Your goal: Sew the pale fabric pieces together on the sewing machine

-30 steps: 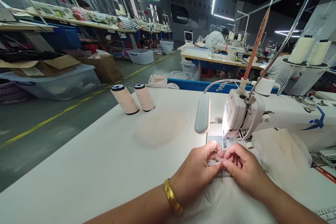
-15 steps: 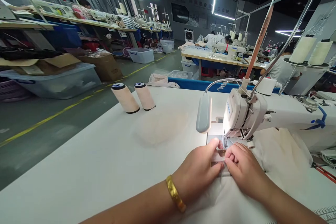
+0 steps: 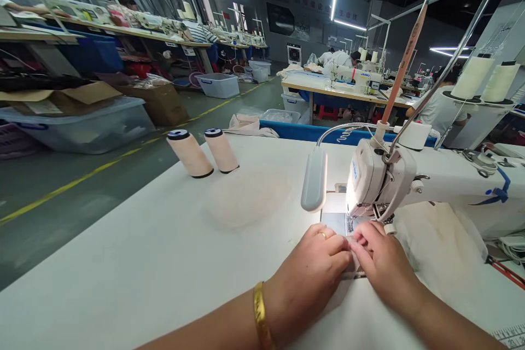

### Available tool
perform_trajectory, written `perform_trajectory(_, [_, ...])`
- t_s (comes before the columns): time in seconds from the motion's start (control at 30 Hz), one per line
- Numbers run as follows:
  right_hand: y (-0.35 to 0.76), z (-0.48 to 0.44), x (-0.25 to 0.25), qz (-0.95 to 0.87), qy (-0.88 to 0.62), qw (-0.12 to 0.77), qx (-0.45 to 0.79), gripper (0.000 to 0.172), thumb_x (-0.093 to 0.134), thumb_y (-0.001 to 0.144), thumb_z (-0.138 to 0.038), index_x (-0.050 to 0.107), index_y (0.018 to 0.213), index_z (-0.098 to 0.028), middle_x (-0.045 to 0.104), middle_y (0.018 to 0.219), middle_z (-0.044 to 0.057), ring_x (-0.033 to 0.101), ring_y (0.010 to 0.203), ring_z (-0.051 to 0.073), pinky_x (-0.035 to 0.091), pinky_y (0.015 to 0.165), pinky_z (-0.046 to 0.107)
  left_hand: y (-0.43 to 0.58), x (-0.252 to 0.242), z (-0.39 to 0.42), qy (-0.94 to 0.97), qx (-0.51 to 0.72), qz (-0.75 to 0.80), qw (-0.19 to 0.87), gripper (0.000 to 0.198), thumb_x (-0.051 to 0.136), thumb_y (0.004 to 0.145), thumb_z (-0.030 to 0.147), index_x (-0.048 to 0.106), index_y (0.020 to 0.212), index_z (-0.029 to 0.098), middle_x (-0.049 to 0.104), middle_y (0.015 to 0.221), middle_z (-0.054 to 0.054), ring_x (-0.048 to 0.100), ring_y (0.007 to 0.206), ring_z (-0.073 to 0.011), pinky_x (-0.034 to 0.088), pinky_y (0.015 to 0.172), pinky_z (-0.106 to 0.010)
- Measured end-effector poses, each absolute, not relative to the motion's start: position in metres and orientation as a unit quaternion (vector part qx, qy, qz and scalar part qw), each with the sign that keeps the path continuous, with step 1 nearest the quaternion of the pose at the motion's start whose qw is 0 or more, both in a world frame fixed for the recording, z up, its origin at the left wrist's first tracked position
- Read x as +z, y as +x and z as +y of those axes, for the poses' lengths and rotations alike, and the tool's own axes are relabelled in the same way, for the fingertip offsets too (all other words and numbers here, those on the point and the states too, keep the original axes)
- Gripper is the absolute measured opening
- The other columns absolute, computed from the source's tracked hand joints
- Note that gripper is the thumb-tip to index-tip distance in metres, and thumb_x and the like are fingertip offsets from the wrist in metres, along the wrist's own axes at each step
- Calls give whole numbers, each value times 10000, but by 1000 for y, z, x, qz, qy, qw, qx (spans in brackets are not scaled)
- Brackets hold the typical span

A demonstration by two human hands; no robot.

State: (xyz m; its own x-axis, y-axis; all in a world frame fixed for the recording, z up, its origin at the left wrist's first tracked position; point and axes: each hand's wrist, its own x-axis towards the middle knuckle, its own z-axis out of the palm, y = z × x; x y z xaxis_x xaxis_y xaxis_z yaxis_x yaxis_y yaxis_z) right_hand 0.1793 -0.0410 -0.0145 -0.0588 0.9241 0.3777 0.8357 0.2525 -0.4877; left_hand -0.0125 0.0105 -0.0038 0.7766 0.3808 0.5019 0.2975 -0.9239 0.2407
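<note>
My left hand [image 3: 311,276], with a gold bangle on the wrist and a ring on one finger, and my right hand [image 3: 379,262] meet just in front of the needle of a white sewing machine [image 3: 410,178]. Both have their fingers curled and pinched together on a small pale fabric piece [image 3: 356,270] that lies on the table under the presser foot. Most of the piece is hidden under my fingers. A lit gooseneck lamp [image 3: 314,180] hangs just left of the needle.
Two cream thread cones [image 3: 205,151] stand on the white table [image 3: 164,251] at the far left. Pale fabric [image 3: 443,235] lies under the machine arm. Two big spools [image 3: 484,77] sit on a stand at the right. Other people work at machines behind.
Both hands have slid forward toward the needle and lowered the small fabric piece flat onto the table. My left hand has turned palm down over it.
</note>
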Motion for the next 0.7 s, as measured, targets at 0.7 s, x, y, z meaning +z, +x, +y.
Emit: perform_trajectory(0.7, [194,-45,-14,-791,-546,276,-7,326,447,990,-94,684,1170,-228,719,1077,83,637,808,231,481,670,337,-10,-2,12,936,269,227,24,260,473,995,132,621,791,194,631,825,-31,508,725,-193,416,723,-369])
